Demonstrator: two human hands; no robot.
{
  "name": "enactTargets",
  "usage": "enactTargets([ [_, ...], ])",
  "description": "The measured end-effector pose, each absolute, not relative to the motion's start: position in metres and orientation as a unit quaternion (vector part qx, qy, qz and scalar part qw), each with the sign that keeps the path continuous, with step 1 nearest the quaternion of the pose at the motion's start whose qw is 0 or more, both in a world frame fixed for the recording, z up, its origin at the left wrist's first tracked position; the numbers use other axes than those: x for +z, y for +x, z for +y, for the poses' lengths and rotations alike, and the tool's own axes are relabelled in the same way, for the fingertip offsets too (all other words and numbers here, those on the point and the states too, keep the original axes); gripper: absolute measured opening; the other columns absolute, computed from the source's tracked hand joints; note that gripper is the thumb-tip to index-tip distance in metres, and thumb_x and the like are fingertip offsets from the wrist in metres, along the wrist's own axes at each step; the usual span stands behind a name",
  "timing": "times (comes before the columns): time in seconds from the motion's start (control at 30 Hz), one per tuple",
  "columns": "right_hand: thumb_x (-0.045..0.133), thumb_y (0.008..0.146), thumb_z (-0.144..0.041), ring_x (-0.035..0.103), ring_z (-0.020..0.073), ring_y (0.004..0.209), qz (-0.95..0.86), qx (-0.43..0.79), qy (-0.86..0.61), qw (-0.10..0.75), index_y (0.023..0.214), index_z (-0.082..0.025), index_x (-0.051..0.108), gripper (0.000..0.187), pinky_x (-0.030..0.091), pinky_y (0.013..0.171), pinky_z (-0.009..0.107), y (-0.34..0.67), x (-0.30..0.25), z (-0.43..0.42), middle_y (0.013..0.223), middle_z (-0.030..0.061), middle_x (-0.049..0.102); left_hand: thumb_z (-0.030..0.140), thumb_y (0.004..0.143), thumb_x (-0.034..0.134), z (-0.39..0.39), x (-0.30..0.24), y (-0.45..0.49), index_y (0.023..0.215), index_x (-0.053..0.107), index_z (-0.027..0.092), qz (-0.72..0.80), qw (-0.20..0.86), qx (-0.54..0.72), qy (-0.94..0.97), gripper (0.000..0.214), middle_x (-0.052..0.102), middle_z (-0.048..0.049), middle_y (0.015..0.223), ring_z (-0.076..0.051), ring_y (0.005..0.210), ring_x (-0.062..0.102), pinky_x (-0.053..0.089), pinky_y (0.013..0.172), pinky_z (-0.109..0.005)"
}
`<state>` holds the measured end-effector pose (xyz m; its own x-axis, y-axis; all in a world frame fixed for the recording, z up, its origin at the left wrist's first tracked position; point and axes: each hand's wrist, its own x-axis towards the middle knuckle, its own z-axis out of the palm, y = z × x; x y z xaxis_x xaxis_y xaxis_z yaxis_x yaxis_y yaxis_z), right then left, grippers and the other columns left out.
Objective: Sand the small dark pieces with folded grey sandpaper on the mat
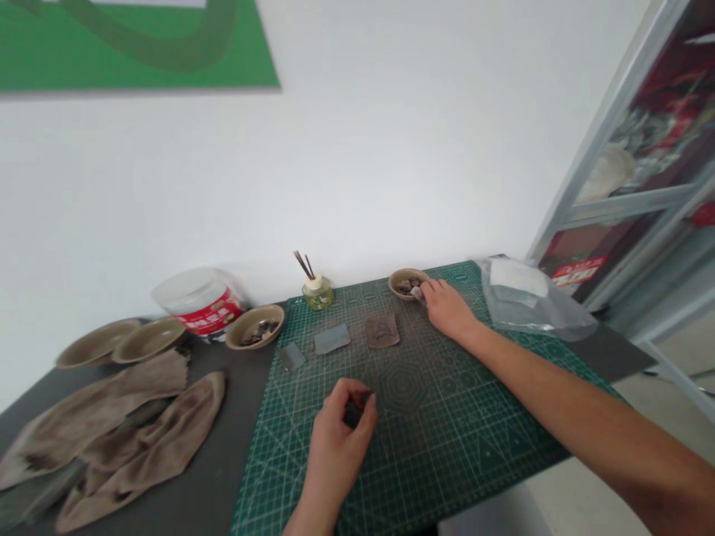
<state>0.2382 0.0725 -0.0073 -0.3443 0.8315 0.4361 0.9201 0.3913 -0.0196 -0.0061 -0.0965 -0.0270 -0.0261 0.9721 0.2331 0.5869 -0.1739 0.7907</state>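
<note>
My left hand (340,432) is above the front middle of the green cutting mat (447,424), its fingers curled around a small dark object (353,414) that they mostly cover. My right hand (447,307) reaches to the front right rim of a small tan bowl (395,281). Its fingers pinch a small greyish piece (417,293) at that rim. Dark, broken-looking bits (409,286) lie inside the bowl. Between the hands and the wall, a brown square (383,330) with dark line marks lies flat. Left of it are a grey rectangular sheet (331,339) and a smaller grey sheet (291,357).
A reed diffuser (318,292) stands at the mat's back left. Another bowl (239,331) of bits sits beside a red-labelled tub (209,305). Two more tan bowls (92,346) and brown cloths (145,447) lie farther left. A clear plastic bag (530,305) covers the back right corner.
</note>
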Motion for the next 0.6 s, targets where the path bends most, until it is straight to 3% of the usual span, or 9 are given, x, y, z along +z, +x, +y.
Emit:
enactTargets([
  [0.13, 0.047, 0.079, -0.005, 0.045, 0.0275, 0.098, -0.821, -0.113, -0.536, 0.159, 0.104, -0.015, 0.053, 0.028, 0.035, 0.082, 0.037, 0.233, -0.009, 0.067, 0.107, 0.0139, 0.055, 0.035, 0.085, 0.055, -0.097, -0.029, -0.008, 0.085, 0.054, 0.021, 0.596, 0.253, 0.381, 0.660, 0.013, 0.057, 0.0011, 0.074, -0.016, 0.072, 0.055, 0.041, 0.068, -0.027],
  [0.27, 0.060, 0.075, -0.022, 0.046, 0.0270, 0.097, -0.821, -0.049, -0.538, 0.187, 0.096, -0.017, 0.052, 0.022, 0.035, 0.083, 0.037, 0.229, -0.008, 0.060, 0.100, 0.0103, 0.056, 0.035, 0.085, 0.055, -0.097, -0.029, -0.007, 0.086, 0.054, 0.022, 0.596, 0.262, 0.372, 0.661, 0.014, 0.058, 0.0003, 0.075, -0.017, 0.073, 0.056, 0.042, 0.068, -0.028],
  [0.33, 0.059, 0.078, -0.026, 0.049, 0.0242, 0.092, -0.820, -0.011, -0.536, 0.204, 0.092, -0.018, 0.051, 0.018, 0.036, 0.081, 0.034, 0.227, -0.009, 0.059, 0.095, 0.0079, 0.057, 0.035, 0.085, 0.055, -0.097, -0.028, -0.007, 0.086, 0.054, 0.022, 0.594, 0.266, 0.371, 0.663, 0.014, 0.058, 0.0000, 0.075, -0.017, 0.073, 0.056, 0.042, 0.068, -0.028],
  [0.47, 0.049, 0.083, -0.018, 0.052, 0.0185, 0.083, -0.805, 0.021, -0.543, 0.240, 0.088, -0.019, 0.049, 0.005, 0.036, 0.074, 0.029, 0.224, -0.008, 0.055, 0.088, 0.0051, 0.058, 0.035, 0.086, 0.053, -0.098, -0.028, -0.008, 0.086, 0.054, 0.022, 0.587, 0.272, 0.372, 0.666, 0.013, 0.058, -0.0002, 0.076, -0.017, 0.074, 0.056, 0.042, 0.069, -0.028],
  [0.6, 0.051, 0.081, -0.018, 0.054, 0.0184, 0.081, -0.779, 0.011, -0.582, 0.232, 0.097, -0.018, 0.048, 0.017, 0.035, 0.070, 0.028, 0.224, -0.006, 0.044, 0.092, 0.0058, 0.059, 0.034, 0.086, 0.053, -0.098, -0.028, -0.008, 0.085, 0.055, 0.022, 0.587, 0.268, 0.365, 0.672, 0.012, 0.059, -0.0005, 0.076, -0.018, 0.074, 0.056, 0.041, 0.069, -0.029],
])
